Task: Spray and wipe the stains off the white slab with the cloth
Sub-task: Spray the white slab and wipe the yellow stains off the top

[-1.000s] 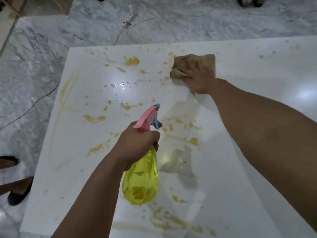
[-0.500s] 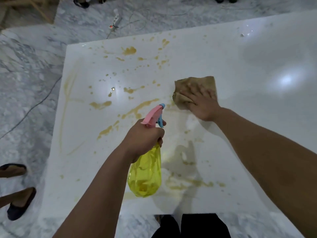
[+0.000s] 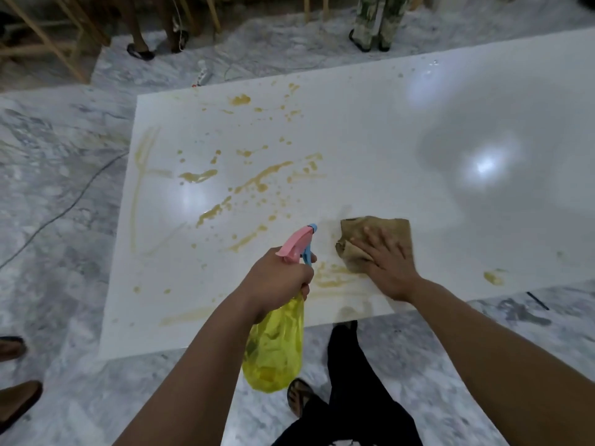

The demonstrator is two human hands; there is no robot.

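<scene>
- Legs in black trousers (image 3: 354, 391) and a sandalled foot (image 3: 299, 397) stand on the grey marble floor (image 3: 58, 220) at the slab's near edge.
- Left hand (image 3: 277, 281) curls round the neck of the spray bottle (image 3: 273, 346), a finger on the blue trigger; its yellow body hangs over the near edge and the pink head points across the slab.
- Right hand (image 3: 386, 265), just right of the bottle's head, lies flat with fingers spread on the brown cloth (image 3: 376, 239), pressing it onto the white slab (image 3: 402, 130) near its near edge.
- Yellow-brown stains (image 3: 257, 181) begin between the two hands and spread to the far left; one blot (image 3: 494, 277) sits alone to the right of the cloth.
- Beyond the far edge lie a power strip (image 3: 202, 76) and other people's feet.
</scene>
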